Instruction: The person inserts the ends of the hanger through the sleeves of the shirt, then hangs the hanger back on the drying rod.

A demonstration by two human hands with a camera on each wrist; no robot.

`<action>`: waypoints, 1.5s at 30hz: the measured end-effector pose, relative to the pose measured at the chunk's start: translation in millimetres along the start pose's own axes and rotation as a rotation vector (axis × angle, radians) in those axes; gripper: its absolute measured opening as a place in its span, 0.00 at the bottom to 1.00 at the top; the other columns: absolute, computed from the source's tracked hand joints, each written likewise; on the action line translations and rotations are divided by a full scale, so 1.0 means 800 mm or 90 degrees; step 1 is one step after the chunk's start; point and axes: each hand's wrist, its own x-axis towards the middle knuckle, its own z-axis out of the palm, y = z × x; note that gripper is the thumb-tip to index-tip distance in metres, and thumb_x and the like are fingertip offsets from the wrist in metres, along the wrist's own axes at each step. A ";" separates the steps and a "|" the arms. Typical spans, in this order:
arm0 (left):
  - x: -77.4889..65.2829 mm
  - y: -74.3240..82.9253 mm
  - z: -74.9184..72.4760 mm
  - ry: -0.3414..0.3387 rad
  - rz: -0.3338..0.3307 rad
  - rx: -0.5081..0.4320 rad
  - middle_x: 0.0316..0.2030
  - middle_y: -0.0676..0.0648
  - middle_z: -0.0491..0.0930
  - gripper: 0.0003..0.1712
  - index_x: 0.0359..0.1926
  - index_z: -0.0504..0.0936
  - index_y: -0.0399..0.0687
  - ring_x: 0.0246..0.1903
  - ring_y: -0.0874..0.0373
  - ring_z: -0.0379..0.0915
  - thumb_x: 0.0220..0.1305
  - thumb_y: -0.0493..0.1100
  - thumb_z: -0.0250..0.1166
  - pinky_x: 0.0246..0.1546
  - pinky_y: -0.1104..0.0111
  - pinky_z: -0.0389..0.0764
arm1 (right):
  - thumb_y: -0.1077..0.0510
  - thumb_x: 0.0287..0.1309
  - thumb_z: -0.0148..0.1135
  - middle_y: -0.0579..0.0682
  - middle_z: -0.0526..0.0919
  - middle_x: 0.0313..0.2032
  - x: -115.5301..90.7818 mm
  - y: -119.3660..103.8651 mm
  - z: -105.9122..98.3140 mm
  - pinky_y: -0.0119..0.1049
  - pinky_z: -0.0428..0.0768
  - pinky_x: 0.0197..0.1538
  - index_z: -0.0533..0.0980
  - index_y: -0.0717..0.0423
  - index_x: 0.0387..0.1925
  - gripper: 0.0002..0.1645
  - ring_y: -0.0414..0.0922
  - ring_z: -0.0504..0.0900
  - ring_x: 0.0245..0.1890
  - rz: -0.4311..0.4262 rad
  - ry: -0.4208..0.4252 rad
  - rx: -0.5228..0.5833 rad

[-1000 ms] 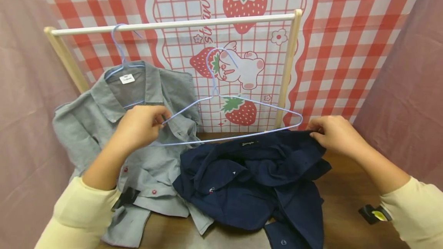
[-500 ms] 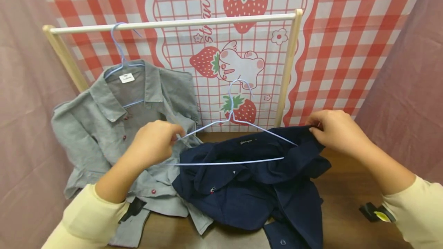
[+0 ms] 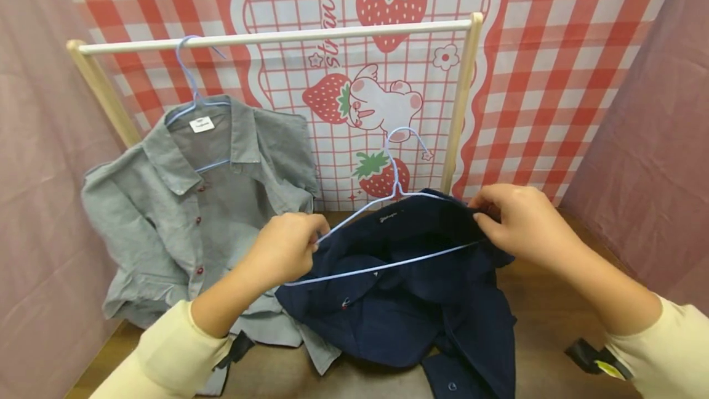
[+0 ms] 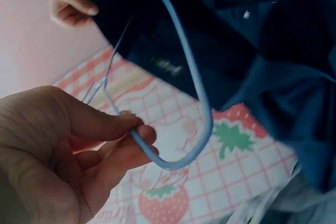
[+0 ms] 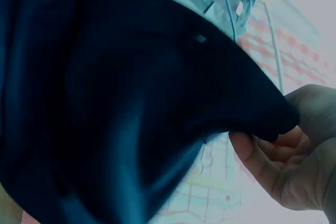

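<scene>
In the head view my left hand [image 3: 290,248] pinches the left arm of a light-blue wire clothes hanger [image 3: 388,266]. The left wrist view shows thumb and fingers gripping the wire near the rounded end of the hanger [image 4: 195,72]. My right hand [image 3: 517,220] pinches the edge of a navy shirt [image 3: 399,331] near its collar and shoulder. The hanger's right end is hidden inside that shirt, while its left end is outside. Its hook stands up behind the collar. In the right wrist view, dark shirt cloth [image 5: 131,87] fills most of the picture.
A grey shirt [image 3: 221,202] hangs at the left on another hanger [image 3: 191,76], hooked on the white rail [image 3: 332,32] of a wooden rack. Behind stands a strawberry-print cloth [image 3: 532,79]. The navy shirt's lower part lies on the brown table [image 3: 545,319].
My left hand has brought the hanger down and to the right. Its right end has gone into the navy shirt. My right hand has moved slightly left, still holding the cloth.
</scene>
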 end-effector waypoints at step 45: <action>-0.008 0.045 0.098 0.156 0.032 -0.129 0.25 0.52 0.78 0.12 0.35 0.80 0.43 0.26 0.60 0.76 0.49 0.29 0.71 0.29 0.63 0.78 | 0.67 0.47 0.74 0.45 0.80 0.32 -0.027 -0.013 0.071 0.32 0.80 0.31 0.77 0.57 0.37 0.15 0.36 0.77 0.29 -0.116 0.045 0.110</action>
